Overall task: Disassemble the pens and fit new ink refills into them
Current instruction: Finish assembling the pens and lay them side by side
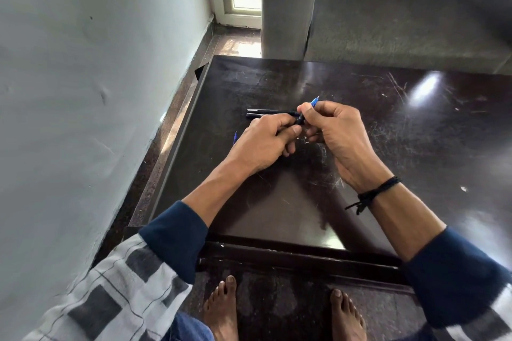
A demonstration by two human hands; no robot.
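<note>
Over the dark table (374, 133) my two hands meet on one pen. My left hand (266, 141) grips a black pen barrel (300, 120), of which only the end shows between the fingers. My right hand (335, 130) pinches a blue refill (315, 100) whose tip sticks up above the fingers. Two black pens (270, 113) lie side by side on the table just behind my left hand. A blue refill end (235, 138) peeks out from behind the left hand's outer edge.
The table's left edge (177, 147) runs close to a pale wall (83, 91). A grey sofa (401, 22) stands behind the table. My bare feet (221, 310) are on the floor below the near edge.
</note>
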